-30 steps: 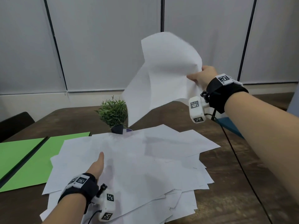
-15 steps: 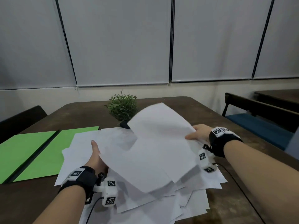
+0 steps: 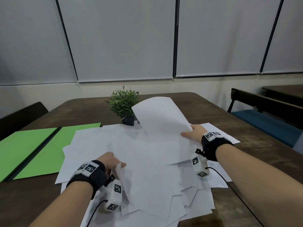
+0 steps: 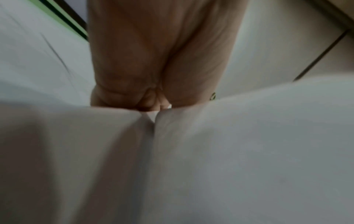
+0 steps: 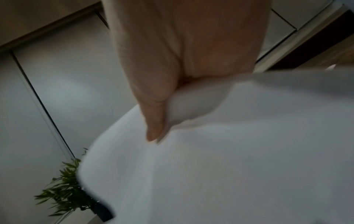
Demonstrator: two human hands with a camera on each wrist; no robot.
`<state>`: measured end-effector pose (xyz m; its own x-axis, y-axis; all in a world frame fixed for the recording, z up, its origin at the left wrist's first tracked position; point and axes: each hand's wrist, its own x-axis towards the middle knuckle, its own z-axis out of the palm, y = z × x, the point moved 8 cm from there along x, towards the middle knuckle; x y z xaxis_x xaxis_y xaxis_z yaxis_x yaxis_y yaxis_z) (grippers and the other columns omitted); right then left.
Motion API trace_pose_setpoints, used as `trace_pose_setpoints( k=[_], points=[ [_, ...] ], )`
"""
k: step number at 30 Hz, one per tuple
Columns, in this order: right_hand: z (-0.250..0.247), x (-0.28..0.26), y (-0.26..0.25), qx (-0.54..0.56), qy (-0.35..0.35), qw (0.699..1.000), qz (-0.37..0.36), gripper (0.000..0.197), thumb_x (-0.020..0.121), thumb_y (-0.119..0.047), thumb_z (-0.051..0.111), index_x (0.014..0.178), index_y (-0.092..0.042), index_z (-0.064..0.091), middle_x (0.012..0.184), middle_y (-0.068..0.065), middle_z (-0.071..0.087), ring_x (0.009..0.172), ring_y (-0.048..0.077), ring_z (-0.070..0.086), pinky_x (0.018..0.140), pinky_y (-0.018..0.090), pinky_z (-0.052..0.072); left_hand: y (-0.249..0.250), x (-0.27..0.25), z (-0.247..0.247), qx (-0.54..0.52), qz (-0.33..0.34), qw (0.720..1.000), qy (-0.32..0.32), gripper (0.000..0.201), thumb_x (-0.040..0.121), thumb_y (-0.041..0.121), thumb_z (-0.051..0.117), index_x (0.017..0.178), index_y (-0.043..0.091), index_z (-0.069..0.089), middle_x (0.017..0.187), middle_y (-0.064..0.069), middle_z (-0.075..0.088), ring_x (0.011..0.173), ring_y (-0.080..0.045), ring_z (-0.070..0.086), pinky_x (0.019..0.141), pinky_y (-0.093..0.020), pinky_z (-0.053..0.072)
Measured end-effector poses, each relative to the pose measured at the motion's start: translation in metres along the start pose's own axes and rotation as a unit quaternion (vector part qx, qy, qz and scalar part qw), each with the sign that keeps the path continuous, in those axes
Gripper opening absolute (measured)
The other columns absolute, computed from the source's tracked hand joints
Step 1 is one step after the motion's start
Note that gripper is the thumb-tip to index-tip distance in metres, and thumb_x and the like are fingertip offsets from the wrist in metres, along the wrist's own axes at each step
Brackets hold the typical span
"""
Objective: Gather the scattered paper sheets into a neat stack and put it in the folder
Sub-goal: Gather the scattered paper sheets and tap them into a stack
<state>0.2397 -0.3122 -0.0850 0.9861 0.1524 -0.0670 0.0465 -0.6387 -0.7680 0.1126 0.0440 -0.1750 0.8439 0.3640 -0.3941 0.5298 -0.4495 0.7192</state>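
Table (image 3: 85, 108): sheet (image 3: 160, 118) pinched in right fingers (image 3: 186, 134).

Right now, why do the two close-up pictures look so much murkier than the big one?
Head view: evenly lit and fairly sharp, with blind lines bowed by the wide lens. Left wrist view: dim and soft, the left hand and paper sheets fill the frame. Right wrist view: smeared, the right hand grips a sheet; the plant is blurred.
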Motion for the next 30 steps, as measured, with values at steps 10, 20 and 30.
trace_pose_setpoints(
  k=[10,20,30],
  points=[
    [0.046,-0.025,0.011,-0.170,-0.063,0.982,0.049,0.080,0.079,-0.054,0.068,0.140,-0.009,0.042,0.139,0.009,0.050,0.126,0.030,0.048,0.102,0.035,0.039,-0.003,-0.009,-0.001,-0.147,0.009,0.987,0.067,0.043,0.098,0.014,0.042,0.134,-0.009,0.043,0.122,-0.021,0.052,0.100,-0.027,0.049,0.097,-0.042,0.045],
    [0.096,-0.029,0.007,-0.139,-0.114,0.983,0.042,0.091,0.080,-0.066,0.060,0.146,-0.012,0.030,0.140,0.007,0.045,0.115,0.027,0.054,0.076,0.028,0.042,0.034,-0.047,-0.002,-0.133,0.183,0.968,0.108,0.033,0.084,0.008,0.065,0.113,0.013,0.050,0.112,-0.005,0.063,0.105,-0.025,0.061,0.094,-0.042,0.049],
    [0.006,-0.057,-0.093,0.278,0.076,0.935,-0.208,0.032,0.085,-0.002,0.065,0.113,-0.016,0.057,0.112,0.003,0.068,0.106,0.020,0.065,0.092,0.039,0.053,0.134,-0.131,-0.050,-0.225,0.443,0.851,0.173,0.030,0.094,0.011,0.057,0.121,0.023,0.050,0.118,0.008,0.063,0.110,-0.005,0.060,0.095,-0.028,0.047]
  ],
)
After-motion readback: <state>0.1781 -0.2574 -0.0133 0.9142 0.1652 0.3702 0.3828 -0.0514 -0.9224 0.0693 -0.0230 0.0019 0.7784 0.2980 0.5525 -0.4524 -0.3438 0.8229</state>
